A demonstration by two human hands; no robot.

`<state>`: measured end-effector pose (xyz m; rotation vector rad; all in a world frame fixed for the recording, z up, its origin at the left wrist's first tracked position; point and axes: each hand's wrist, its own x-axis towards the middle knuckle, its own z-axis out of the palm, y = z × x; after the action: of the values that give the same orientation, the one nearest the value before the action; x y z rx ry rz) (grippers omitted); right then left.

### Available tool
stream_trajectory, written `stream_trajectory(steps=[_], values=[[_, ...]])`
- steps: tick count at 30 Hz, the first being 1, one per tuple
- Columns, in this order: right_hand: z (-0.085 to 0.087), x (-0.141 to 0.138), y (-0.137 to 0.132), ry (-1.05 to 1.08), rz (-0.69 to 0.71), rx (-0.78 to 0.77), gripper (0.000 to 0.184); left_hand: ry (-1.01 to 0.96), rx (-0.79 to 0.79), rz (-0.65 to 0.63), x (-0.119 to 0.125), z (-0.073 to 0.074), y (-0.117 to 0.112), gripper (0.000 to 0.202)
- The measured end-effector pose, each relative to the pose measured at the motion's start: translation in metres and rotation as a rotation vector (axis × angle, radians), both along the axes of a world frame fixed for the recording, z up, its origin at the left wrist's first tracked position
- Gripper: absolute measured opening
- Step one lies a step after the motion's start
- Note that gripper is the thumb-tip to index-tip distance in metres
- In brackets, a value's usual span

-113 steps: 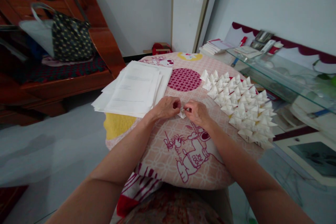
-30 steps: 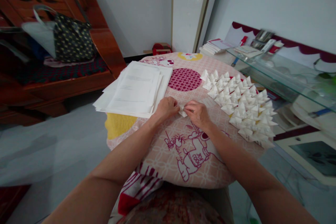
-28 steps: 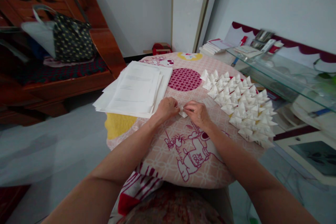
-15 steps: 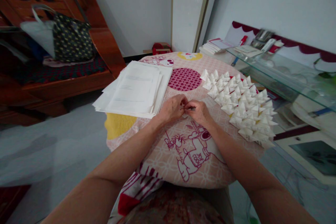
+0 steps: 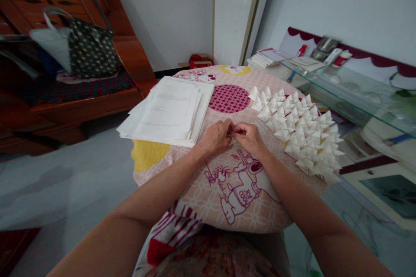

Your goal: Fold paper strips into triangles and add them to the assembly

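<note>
A: Item one, the hands?
B: Left hand [image 5: 217,137] and right hand [image 5: 249,137], fingertips meeting over the middle of the desk [image 5: 195,190]. Each grip is narrow, pinched on one small folded paper piece [image 5: 232,134]. The piece is almost hidden between the fingers and held low against the cloth, likely so the surface backs the crease.

A: Item two, the flat paper?
B: Stack of white sheets [image 5: 169,110], on the left of the desk, just beyond the left hand. It seems to be placed for easy reach.

A: Item three?
B: Folded white triangles [image 5: 299,132], many, in close overlapping rows along the right edge. They are near the right hand but apart from it. The rows probably keep them tidy and countable.

A: Off the desk?
B: Patterned handbag [image 5: 91,49] on a wooden bench [image 5: 97,99], far left. Glass shelf [image 5: 357,91] with oddments, right. Neither is touched.
</note>
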<state>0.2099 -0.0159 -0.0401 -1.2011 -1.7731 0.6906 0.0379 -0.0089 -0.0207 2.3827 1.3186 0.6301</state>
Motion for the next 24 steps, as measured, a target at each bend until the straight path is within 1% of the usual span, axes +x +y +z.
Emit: stream_trajectory(steps=[4,7,10,13,16,19,24], values=[[0.0,0.001,0.001,0.076,-0.015,-0.063,0.005,0.039,0.014,-0.003,0.001,0.001,0.0,0.026],[0.005,0.003,0.0,0.13,-0.006,-0.132,0.006,0.073,0.035,-0.017,0.0,0.002,0.0,0.025],[0.011,0.008,-0.002,0.166,0.052,-0.217,0.011,0.13,0.054,-0.003,0.0,0.004,-0.001,0.022],[0.014,0.014,-0.003,0.167,0.111,-0.263,0.014,0.15,0.088,-0.037,0.0,0.004,-0.001,0.02],[0.015,0.02,-0.003,0.138,0.164,-0.247,0.017,0.155,0.125,-0.075,0.0,0.002,0.001,0.02],[0.016,0.025,-0.002,0.063,0.21,-0.181,0.023,0.179,0.143,-0.081,0.0,0.001,0.001,0.022],[0.024,0.031,-0.004,-0.105,0.218,-0.103,0.03,0.192,0.146,-0.064,0.0,0.002,0.0,0.025]])
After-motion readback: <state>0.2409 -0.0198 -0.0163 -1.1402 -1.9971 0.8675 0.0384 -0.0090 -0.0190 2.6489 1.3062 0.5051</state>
